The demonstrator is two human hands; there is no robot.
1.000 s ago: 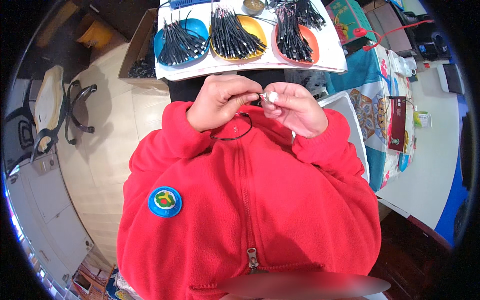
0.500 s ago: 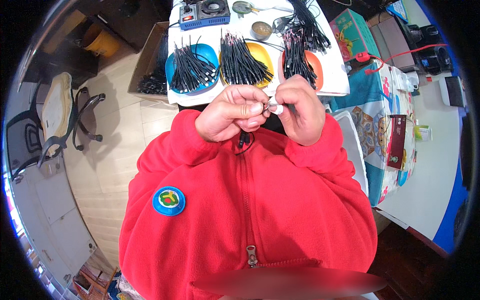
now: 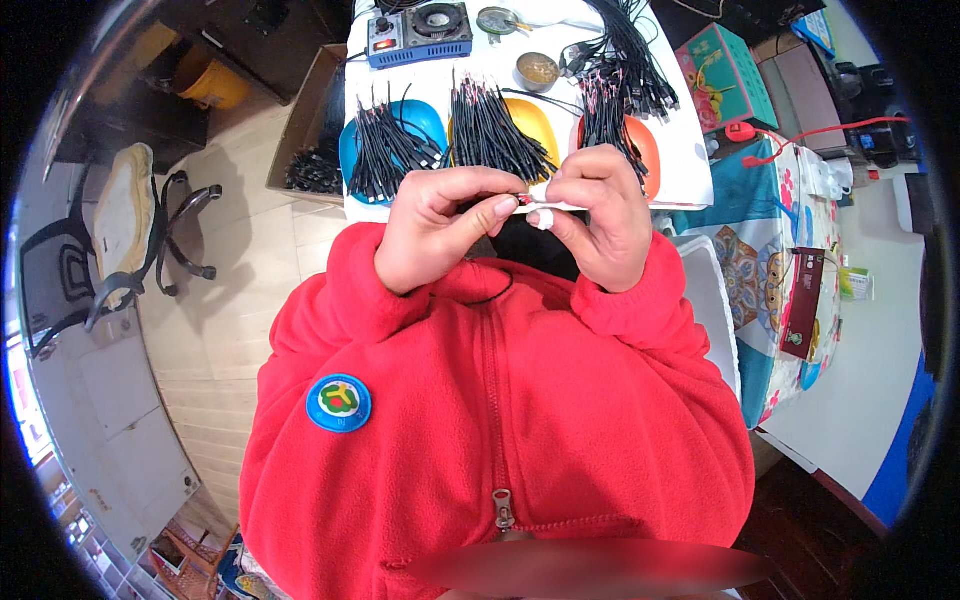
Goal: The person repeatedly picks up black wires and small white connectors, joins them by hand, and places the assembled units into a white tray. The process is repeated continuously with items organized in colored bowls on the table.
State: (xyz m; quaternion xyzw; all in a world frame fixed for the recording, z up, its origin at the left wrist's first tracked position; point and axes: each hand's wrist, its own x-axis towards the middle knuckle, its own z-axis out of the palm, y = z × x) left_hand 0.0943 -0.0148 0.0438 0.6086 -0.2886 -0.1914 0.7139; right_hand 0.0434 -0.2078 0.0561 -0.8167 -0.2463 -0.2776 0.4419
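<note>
In front of my chest, my left hand point(image 3: 440, 222) is closed, its thumb and forefinger pinching a thin black cable point(image 3: 511, 281) near its bared end. The cable's dark length loops below over my red jacket. Small red wire ends point(image 3: 524, 199) show between my fingertips. Facing it, my right hand point(image 3: 607, 218) pinches these wire ends, with white wraps on its fingertips. My fingers hide exactly where each wire is gripped. Just beyond the hands, bundles of black cables point(image 3: 500, 135) lie in a blue tray point(image 3: 432, 118), a yellow tray point(image 3: 538, 118) and an orange tray point(image 3: 648, 155).
A blue device with a round top point(image 3: 425, 35), a small metal cup point(image 3: 537, 70) and loose black cables point(image 3: 635, 50) stand farther back on the white table. At left are a cardboard box point(image 3: 300, 130) and an office chair point(image 3: 130, 220). A patterned cloth point(image 3: 745, 270) covers a surface at right.
My left fingers have opened out from a tighter curl, while both hands stay pinched at the wire ends. The dangling cable has shifted on my jacket. The whole view has moved slightly.
</note>
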